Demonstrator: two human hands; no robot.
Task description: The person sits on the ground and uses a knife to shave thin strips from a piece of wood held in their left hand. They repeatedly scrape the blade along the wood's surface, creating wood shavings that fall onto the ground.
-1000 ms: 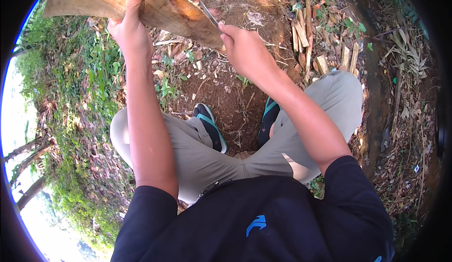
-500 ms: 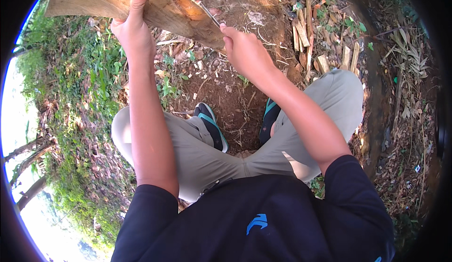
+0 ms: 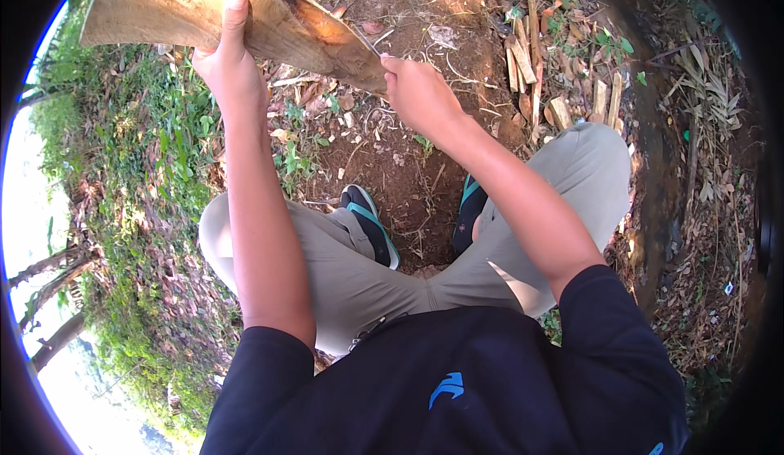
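Across the upper left stretches a broad, curved piece of wood (image 3: 155,6), pale brown with an orange-brown patch, tapering to the right. My left hand (image 3: 231,59) grips its lower edge, thumb against the near face and the other fingers hidden behind. At the narrow end my right hand (image 3: 425,100) is closed in a fist, thumb uppermost. A thin, dark, blade-like strip (image 3: 367,44) runs along the wood's upper edge into that fist. What the fist encloses is hidden. The wood's top is cut off by the picture's upper edge.
Split wood sticks (image 3: 523,59) and short blocks (image 3: 600,102) lie on the ground beyond my right knee. Brown soil with wood chips (image 3: 343,140) spreads between my sandalled feet (image 3: 371,222). Green plants (image 3: 167,128) grow on the left; dry leaves (image 3: 702,177) cover the right.
The wood has come slightly down in the picture, nearer to me, with both hands moving along. My right hand has shifted a little down and left. Both grips look the same.
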